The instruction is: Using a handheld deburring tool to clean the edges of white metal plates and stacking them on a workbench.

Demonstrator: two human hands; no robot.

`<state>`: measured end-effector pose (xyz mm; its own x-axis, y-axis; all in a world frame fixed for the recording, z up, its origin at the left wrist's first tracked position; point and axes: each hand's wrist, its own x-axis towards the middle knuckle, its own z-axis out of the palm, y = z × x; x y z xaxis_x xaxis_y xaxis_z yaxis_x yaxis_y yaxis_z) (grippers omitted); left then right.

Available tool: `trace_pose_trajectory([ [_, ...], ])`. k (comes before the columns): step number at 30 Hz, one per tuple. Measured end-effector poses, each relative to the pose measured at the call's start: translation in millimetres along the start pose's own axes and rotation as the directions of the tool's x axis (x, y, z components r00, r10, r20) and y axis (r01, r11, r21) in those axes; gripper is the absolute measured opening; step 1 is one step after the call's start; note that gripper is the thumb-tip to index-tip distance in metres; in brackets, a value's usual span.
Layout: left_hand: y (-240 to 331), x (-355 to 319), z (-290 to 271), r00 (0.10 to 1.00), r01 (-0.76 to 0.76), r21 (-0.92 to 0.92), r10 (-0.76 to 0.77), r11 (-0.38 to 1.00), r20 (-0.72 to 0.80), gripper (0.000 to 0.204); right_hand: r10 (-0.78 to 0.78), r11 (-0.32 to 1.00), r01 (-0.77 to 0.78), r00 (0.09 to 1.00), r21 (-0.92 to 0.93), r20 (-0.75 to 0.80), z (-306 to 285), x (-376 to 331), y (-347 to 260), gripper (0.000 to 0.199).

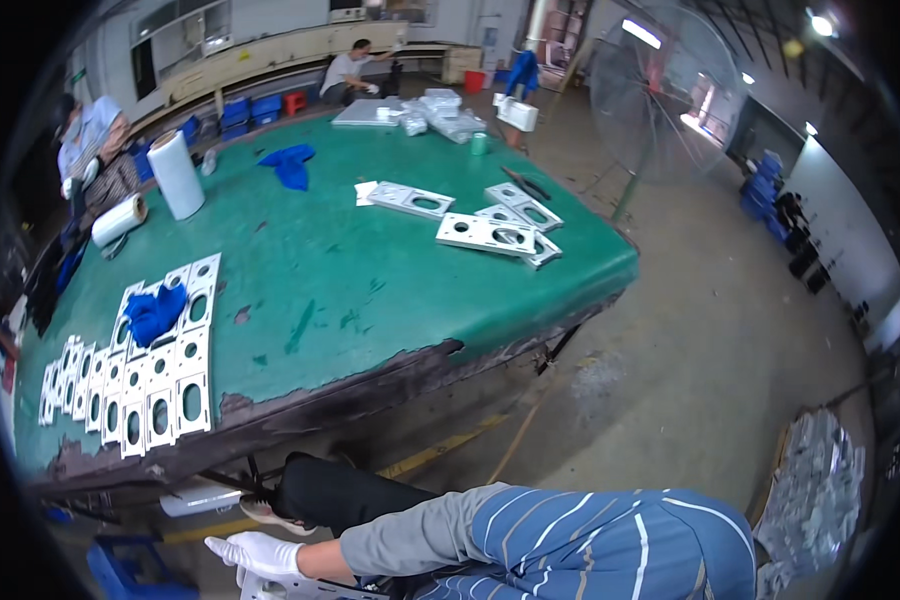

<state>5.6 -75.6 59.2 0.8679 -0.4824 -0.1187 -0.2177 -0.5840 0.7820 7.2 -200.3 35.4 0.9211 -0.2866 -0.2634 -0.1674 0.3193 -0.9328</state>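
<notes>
My right hand point(258, 553), in a white glove, is at the bottom edge with its fingers together. It holds a silver-white metal plate point(315, 591), most of which is cut off by the frame. My left hand is out of view. On the green table point(370, 310), several similar plates with round and oval cutouts point(192, 345) lie in overlapping rows at the left, with a blue cloth point(155, 313) on top. More plates point(485, 233) lie loosely stacked at the table's right side.
Two rolls of film point(175, 176) point(120, 222), another blue cloth point(290, 166) and plastic-wrapped parcels point(445, 115) are on the table. A large fan point(660, 95) stands beyond it. Two people point(95, 140) point(350, 72) sit farther off. A blue stool point(130, 570) stands below the table's near edge.
</notes>
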Motion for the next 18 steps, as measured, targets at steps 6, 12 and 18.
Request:
trace_pose_trajectory([
  [6,20.1,9.9,22.4,0.994,-0.056,-0.047,0.06,0.997,0.094,0.057,-0.091,0.988,0.102,0.991,0.114,-0.098,-7.0,-0.1,1.2,0.074],
  [12,34.6,13.5,40.1,0.981,-0.102,-0.07,0.112,0.992,0.159,0.057,-0.061,0.974,0.058,0.998,-0.217,-0.005,-13.1,5.4,9.0,0.078],
  [18,43.3,15.4,50.1,0.968,-0.125,-0.116,0.147,0.985,0.201,0.057,-0.208,0.746,0.199,0.976,-0.636,0.061,-0.9,-8.1,71.4,0.055],
])
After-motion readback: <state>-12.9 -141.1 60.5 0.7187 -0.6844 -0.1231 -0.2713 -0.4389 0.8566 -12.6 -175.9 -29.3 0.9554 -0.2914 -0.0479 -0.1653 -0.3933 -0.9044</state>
